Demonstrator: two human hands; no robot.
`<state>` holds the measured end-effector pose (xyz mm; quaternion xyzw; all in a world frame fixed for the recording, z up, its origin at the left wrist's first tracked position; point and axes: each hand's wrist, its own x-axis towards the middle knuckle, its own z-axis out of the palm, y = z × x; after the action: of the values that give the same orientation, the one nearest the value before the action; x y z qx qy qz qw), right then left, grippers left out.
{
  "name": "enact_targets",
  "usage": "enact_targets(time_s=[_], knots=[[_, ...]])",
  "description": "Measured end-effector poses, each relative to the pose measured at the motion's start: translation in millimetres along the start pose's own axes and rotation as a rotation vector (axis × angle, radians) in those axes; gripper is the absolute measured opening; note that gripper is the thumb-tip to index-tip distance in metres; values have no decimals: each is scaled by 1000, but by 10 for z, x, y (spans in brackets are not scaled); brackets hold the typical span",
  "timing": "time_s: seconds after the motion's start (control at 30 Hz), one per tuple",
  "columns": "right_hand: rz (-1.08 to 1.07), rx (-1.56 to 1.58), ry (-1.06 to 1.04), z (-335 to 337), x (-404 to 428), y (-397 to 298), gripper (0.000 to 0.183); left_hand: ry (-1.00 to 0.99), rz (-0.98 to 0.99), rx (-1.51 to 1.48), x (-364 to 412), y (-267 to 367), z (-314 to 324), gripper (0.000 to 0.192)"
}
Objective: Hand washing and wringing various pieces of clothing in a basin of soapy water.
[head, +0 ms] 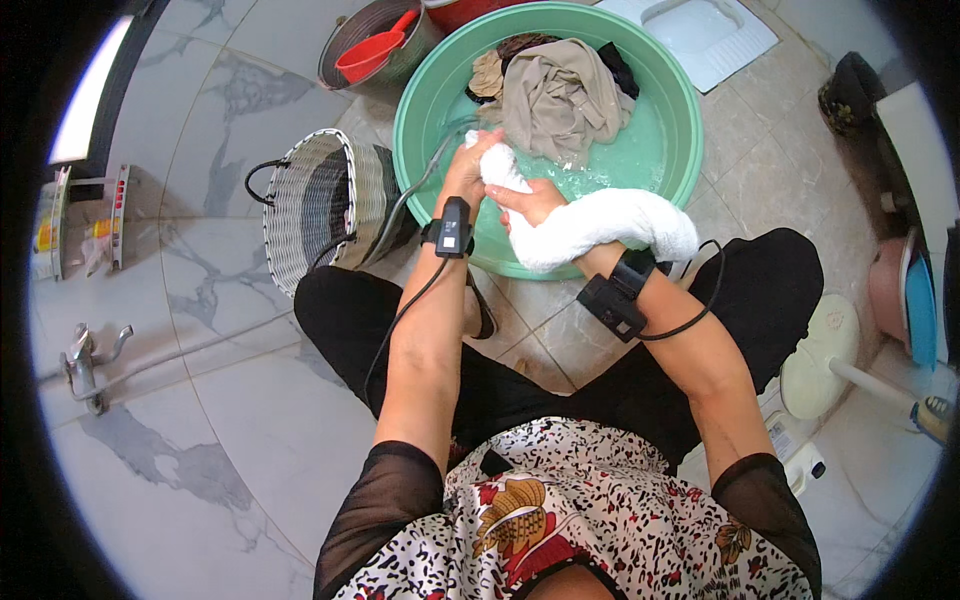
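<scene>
A twisted white towel (615, 225) is held in both my hands over the near part of a round green plastic basin (686, 157). My left hand (474, 161) grips its far end, and my right hand (531, 202) is closed around it a little nearer. The rest of the towel loops to the right over my right wrist. Beige cloth (562, 97) lies in the basin's water, with brown and black cloth partly under and beside it. A grey hose (424, 180) hangs over the basin's left rim beside my left hand.
A wicker basket (307, 217) stands left of the basin. Behind it are a metal bucket (349, 52) with a red dipper (371, 54). A squat toilet (712, 37) lies at the back right. A wall tap (90, 367) is at left; a pink basin (889, 289) is at right.
</scene>
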<state>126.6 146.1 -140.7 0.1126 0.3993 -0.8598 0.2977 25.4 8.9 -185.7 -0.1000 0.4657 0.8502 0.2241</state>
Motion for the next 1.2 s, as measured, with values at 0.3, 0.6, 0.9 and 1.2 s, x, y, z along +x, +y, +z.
enact_targets(time_s=[0.3,0.6,0.9,1.2], knots=[[-376,-1280,389,-52,128,383,30,378,6,1066,139,-259,-140,30],[35,-917,199,-290,191,26,31,-65,-98,104,34,-2,65,22],[452,292,-307,418,-225,-1079,28,-205,1116,1339,-886,1144,589,94],[320,-58,-406,560,-347,-888,25,-12,1508,1725,-917,1196,438,45]])
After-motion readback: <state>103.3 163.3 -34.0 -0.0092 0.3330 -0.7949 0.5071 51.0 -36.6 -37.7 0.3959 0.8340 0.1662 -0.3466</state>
